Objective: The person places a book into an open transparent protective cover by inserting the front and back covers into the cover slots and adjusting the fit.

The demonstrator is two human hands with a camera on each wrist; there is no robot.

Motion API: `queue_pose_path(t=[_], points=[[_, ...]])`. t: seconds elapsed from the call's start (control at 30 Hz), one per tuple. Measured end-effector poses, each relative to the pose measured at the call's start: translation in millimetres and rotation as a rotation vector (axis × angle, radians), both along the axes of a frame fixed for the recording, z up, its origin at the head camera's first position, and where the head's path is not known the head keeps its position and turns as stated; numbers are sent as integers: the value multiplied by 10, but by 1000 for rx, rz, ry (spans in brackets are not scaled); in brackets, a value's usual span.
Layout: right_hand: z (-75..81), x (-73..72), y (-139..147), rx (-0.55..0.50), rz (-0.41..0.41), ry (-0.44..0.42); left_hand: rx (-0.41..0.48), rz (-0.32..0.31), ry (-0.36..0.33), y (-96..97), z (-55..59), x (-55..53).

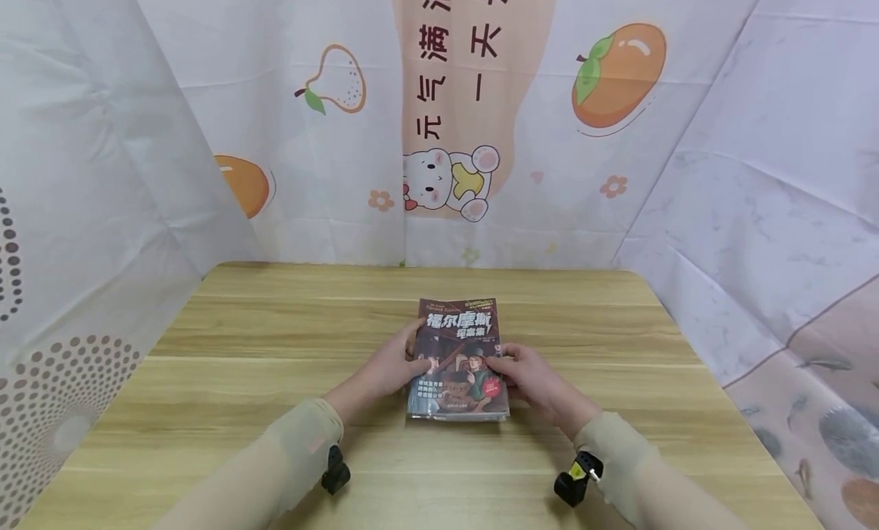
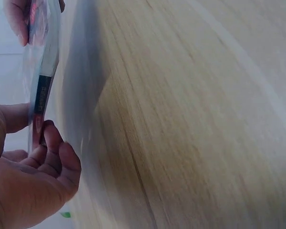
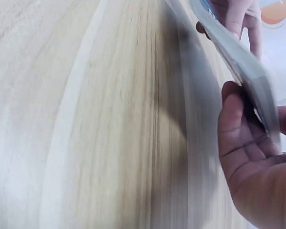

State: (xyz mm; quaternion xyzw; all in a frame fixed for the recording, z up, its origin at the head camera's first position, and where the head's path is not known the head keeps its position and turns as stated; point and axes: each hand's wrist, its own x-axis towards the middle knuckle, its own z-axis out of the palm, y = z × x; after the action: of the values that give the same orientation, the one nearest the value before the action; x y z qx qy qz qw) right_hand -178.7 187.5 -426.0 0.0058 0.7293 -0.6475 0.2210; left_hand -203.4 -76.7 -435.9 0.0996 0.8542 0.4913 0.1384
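A paperback book point(image 1: 458, 347) with a dark cover and white Chinese title lettering is held a little above the table, its shadow below. It has a glossy clear wrap. My left hand point(image 1: 386, 366) grips its left edge, thumb on the cover. On the opposite edge my right hand point(image 1: 539, 377) holds it the same way. In the left wrist view the book's spine point(image 2: 42, 93) lies between the thumb and curled fingers of the left hand point(image 2: 35, 176). The right wrist view shows the right hand's point(image 3: 255, 152) fingers bent under the book point(image 3: 245, 62).
A light wood-grain table point(image 1: 288, 316) spreads beneath the hands. Behind it hangs a white printed curtain point(image 1: 330, 156) with fruit drawings and Chinese characters, and patterned cloth closes off both sides. Each wrist wears a small black camera point(image 1: 336, 470) on a strap.
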Motion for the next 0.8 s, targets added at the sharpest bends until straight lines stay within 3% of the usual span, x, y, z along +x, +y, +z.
queue_pose_path(t=[0.17,0.47,0.8], points=[[-27,-3,-46,146,-4,48,-107,-32,67,-14,-60,22],[-79,-17,-169,530,-8,201,-246,-52,124,-33,-85,58],[-83,-76,-186,827,97,320,-433,-140,191,-47,-101,54]])
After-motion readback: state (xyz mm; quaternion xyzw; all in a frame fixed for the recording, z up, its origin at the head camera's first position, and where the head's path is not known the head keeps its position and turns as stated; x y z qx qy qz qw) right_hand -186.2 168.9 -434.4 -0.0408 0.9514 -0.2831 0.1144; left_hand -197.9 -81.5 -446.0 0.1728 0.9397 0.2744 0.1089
